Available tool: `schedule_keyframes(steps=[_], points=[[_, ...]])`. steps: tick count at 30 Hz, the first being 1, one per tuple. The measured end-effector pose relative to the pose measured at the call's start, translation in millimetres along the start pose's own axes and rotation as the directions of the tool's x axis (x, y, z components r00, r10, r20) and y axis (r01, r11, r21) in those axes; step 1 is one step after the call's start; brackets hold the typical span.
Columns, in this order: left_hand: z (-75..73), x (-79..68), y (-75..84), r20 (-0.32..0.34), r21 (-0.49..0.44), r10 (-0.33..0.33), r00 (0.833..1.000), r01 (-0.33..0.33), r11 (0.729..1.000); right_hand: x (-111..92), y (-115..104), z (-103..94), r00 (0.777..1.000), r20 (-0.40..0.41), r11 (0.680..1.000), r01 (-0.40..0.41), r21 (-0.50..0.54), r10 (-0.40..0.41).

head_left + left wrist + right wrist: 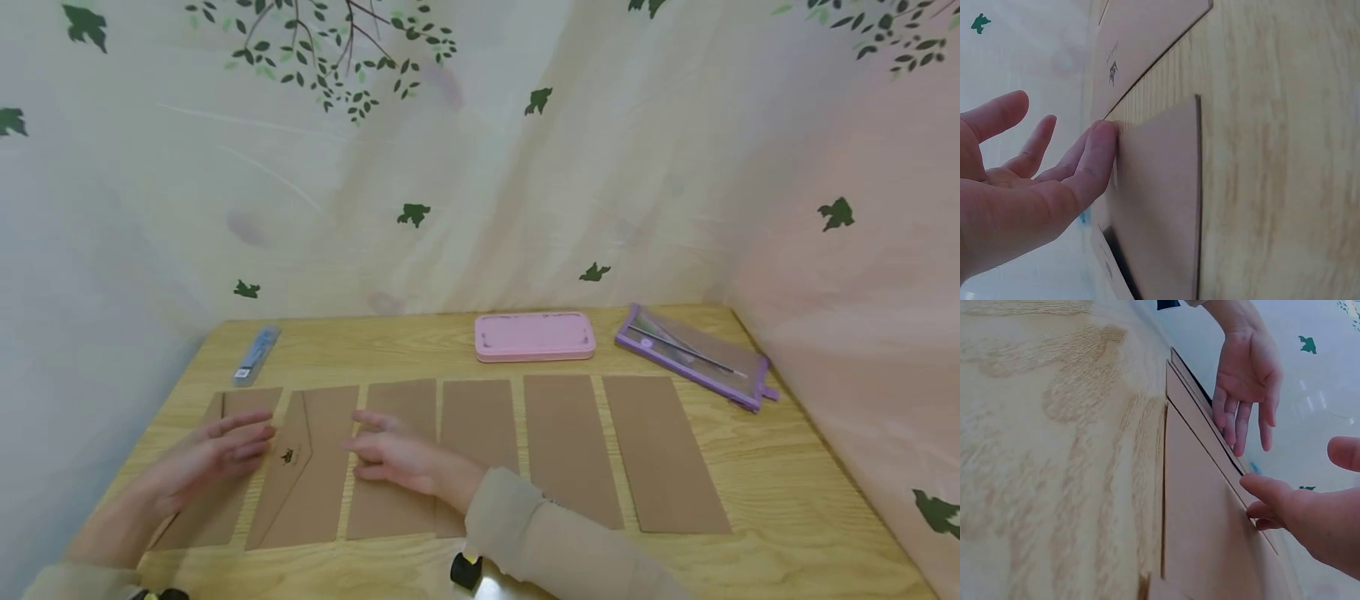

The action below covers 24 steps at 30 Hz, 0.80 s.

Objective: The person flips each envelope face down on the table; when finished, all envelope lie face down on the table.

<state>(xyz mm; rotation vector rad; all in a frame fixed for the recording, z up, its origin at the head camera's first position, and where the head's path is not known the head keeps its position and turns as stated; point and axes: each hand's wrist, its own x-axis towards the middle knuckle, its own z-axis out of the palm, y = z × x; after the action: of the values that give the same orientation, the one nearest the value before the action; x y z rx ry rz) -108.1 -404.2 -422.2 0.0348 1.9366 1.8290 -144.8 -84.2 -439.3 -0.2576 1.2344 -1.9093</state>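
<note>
Several brown kraft paper envelopes lie side by side in a row across the table. My left hand (202,462) is over the leftmost envelope (213,521), fingers extended, and in the left wrist view its fingertips (1105,134) touch or nearly touch the paper. The second envelope (322,467) shows a pointed flap with a small dark printed emblem. My right hand (397,454) is above the third envelope (390,512), palm inward and fingers loosely extended, holding nothing. Plain envelopes follow to the right, the fourth (480,408) partly hidden by my right forearm.
Behind the row stand a pink tin case (535,337) and, to its right, a purple-edged zip pouch (697,354) with slim items inside. A small clear blue case (257,354) lies at the back left. Leaf-printed fabric (480,208) hangs around the wooden table (810,500).
</note>
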Motion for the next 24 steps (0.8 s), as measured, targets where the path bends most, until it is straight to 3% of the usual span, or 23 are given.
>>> schedule_keyframes(steps=[12, 24], points=[[7.4, -4.6, -5.9, 0.033, -0.115, 0.018, 0.999, -0.014, 0.993, 2, 3, 0.7, 1.0, 0.02, 1.0, -0.015, 0.021, 0.015], [10.7, -0.5, -5.7, 0.002, -0.127, -0.007, 1.0, 0.007, 0.992, 7, 2, 3.3, 0.999, 0.018, 0.998, -0.038, 0.052, 0.037]])
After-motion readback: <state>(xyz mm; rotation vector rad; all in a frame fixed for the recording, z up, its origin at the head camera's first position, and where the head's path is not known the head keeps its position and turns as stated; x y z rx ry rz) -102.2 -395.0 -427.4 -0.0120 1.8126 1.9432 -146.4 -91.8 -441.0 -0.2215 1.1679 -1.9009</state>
